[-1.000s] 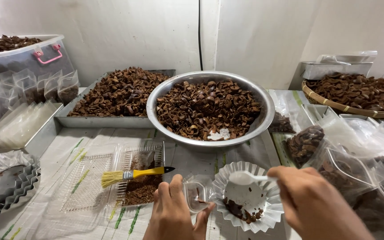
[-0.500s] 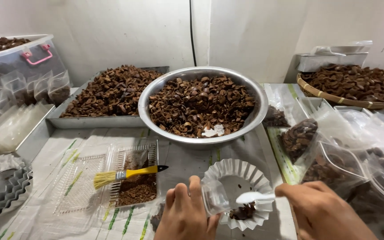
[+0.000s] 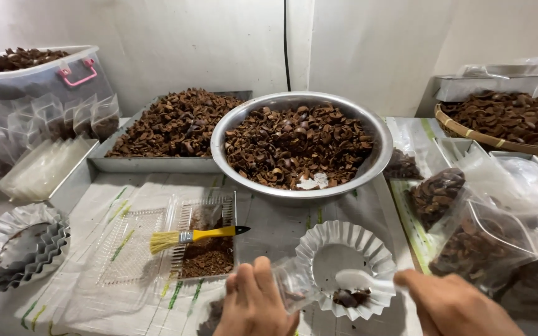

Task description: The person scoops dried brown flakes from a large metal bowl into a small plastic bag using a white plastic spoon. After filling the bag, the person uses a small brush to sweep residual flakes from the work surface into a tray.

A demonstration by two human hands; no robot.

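Fingers of your left hand (image 3: 253, 305) grasp the fluted clear tray (image 3: 344, 267) at its near-left rim, your right hand (image 3: 459, 305) grips a white spoon (image 3: 362, 281) scraping brown crumbs (image 3: 347, 297) inside, near the steel bowl (image 3: 301, 144).

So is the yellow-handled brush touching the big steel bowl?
Apart. The head view shows the brush lying across a clear plastic tray, with bare table cover between its black handle tip and the steel bowl.

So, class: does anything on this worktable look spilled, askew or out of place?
Two small things stand out. A white scrap lies on the brown pieces in the metal bowl. The yellow brush rests slantwise over the clear tray, which holds brown crumbs. Nothing looks damaged.
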